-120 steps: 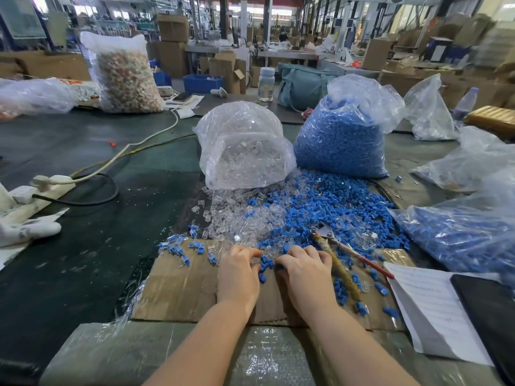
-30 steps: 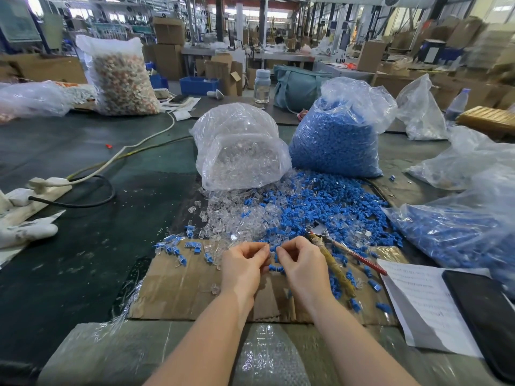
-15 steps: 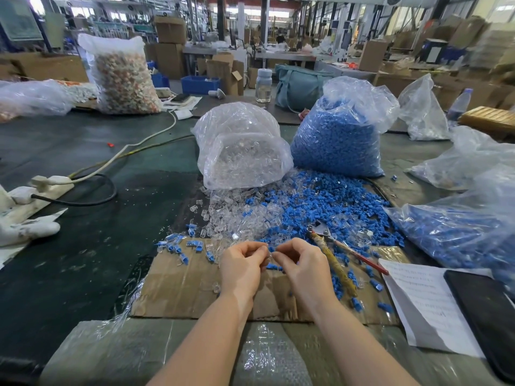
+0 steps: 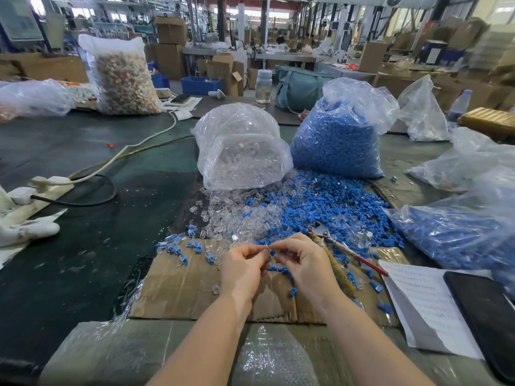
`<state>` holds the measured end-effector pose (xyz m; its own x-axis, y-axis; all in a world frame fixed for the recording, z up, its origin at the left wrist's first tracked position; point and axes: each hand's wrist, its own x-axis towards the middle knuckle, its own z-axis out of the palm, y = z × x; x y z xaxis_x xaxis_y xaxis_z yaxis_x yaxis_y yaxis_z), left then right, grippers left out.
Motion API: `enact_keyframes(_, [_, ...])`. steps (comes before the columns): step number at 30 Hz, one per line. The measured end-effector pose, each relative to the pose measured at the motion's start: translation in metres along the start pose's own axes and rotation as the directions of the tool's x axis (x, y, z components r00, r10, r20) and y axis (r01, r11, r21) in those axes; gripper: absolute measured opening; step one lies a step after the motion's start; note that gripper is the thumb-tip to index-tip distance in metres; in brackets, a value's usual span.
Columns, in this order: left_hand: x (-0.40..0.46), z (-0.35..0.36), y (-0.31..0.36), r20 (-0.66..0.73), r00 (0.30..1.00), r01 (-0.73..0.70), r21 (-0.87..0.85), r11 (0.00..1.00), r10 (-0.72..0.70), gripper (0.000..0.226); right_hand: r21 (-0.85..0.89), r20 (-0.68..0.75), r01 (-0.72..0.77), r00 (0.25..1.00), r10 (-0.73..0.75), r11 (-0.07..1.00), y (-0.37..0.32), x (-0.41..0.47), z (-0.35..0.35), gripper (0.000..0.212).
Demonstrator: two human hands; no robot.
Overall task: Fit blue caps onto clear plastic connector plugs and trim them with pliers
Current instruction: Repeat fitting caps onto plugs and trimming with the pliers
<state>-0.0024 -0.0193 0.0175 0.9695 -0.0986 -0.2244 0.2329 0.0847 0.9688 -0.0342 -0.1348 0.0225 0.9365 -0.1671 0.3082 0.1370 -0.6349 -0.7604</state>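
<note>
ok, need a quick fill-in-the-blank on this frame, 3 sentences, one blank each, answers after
1. The left hand and right hand meet above the flat brown ____ sheet.
2. The red-handled pliers lie to the ____ of the right hand.
3. The tall clear plastic bag of blue caps stands to the ____ of the clear plastic bag of transparent plugs.

Missing words: cardboard; right; right

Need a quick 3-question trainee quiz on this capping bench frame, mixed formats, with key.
1. True or false: the pliers are in the right hand.
2. Which bag lies tipped, spilling onto the table? A) bag of clear plugs B) bag of blue caps
3. Fill in: both hands work over a sheet of ____.

Key:
1. False; they lie on the table right of that hand.
2. A.
3. Cardboard; the left hand and right hand pinch a small blue cap between them.
</note>
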Motion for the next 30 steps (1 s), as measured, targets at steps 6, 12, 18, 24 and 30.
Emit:
enact_keyframes(6, [0.001, -0.001, -0.001, 0.002, 1.000, 0.000, 0.000, 1.000, 0.000, 0.008, -0.016, -0.017, 0.002, 1.000, -0.002, 1.000, 0.000, 0.000, 0.001, 0.016])
enact_keyframes(12, [0.001, 0.001, -0.001, -0.025, 1.000, -0.009, 0.027, 1.000, 0.009, 0.005, -0.035, -0.007, 0.000, 1.000, 0.000, 0.999, 0.001, -0.001, 0.000, 0.018])
enact_keyframes(18, [0.004, -0.002, 0.006, -0.042, 0.999, 0.029, -0.016, 0.999, -0.030, 0.007, -0.459, -0.156, -0.278, 0.960, 0.232, 0.844, 0.021, 0.004, -0.019, 0.043])
enact_keyframes(24, [0.007, -0.001, 0.009, -0.041, 0.998, 0.043, -0.029, 0.999, -0.044, 0.007, -0.705, -0.140, -0.533, 0.751, 0.645, 0.468, 0.045, 0.009, -0.036, 0.078])
enact_keyframes(30, [0.011, -0.003, 0.007, -0.048, 0.998, 0.050, -0.033, 0.998, -0.051, 0.008, -0.765, -0.156, -0.461, 0.809, 0.566, 0.449, 0.044, 0.009, -0.037, 0.068])
